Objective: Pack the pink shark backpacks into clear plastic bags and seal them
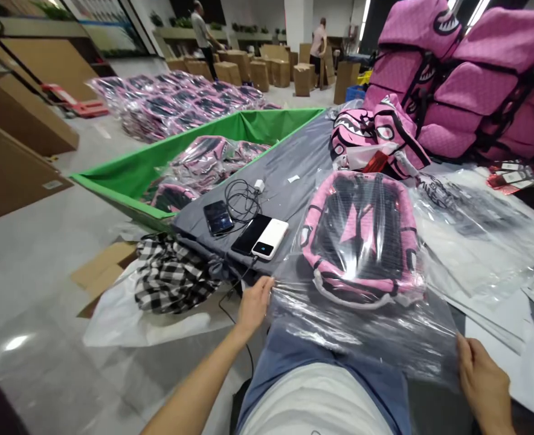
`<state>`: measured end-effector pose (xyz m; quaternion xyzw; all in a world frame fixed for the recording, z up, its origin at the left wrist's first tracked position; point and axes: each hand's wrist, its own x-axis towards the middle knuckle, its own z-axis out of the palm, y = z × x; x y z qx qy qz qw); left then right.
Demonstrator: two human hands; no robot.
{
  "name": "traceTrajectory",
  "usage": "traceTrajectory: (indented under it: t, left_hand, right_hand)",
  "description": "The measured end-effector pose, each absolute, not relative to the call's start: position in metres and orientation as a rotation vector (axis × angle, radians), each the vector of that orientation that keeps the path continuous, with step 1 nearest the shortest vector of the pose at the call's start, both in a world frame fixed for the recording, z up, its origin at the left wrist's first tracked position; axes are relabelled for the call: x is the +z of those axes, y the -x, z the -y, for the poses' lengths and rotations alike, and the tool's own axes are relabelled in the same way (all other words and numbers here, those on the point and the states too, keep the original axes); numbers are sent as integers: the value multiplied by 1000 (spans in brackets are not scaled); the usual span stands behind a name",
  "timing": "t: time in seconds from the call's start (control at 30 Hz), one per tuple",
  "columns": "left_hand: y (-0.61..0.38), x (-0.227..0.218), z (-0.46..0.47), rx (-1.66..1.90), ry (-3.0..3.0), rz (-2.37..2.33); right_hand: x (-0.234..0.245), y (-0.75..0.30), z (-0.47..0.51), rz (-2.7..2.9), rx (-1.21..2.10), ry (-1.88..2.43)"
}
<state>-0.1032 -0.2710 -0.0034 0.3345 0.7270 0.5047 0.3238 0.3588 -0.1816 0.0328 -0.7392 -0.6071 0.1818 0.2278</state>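
A pink and black bag (362,226) lies flat on the table inside a clear plastic bag (362,326). The plastic's near edge stretches over my lap. At its left corner my left hand (254,307) is closed, pinching the film. My right hand (484,377) grips the right corner, lower and closer to me. Between the two hands the film is pulled wide and creased. Just beyond the wrapped bag sit more pink pieces (376,130) with printed teeth and eyes.
Left on the table are a phone (218,217), a white power bank (270,238) and a coiled cable (244,202). A green bin (113,181) holds wrapped bags. Pink bags (475,84) are stacked at right, beside clear plastic sleeves (488,223). Two people stand among cartons behind.
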Motion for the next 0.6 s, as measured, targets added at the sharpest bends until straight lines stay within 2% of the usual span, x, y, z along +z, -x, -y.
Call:
traceTrajectory:
  t: [0.07,0.13,0.23,0.33,0.4,0.5,0.6]
  left_hand:
    - [116,-1,262,1317,-867,-1838]
    - [128,-1,259,1304,-840,-1750]
    - [145,-10,273,1362,-1046,-1784]
    - [160,-28,295,1284,-1815,-2023]
    - [165,-39,305,1077,-2359,-2014]
    - [166,-43,306,915,-2705,-1738]
    - [160,-32,300,1055,-2446,-1611]
  right_hand:
    - [27,-365,175,1509,856,1961]
    - [20,-375,174,1382,1000,1875]
    - [7,-394,183,1480,659,1773]
    - [-4,-406,197,1819,116,1559]
    - [-4,-409,204,2001,-55,1360]
    - [7,-408,206,2080,51,1210]
    - [22,-404,202,1961,394,1231]
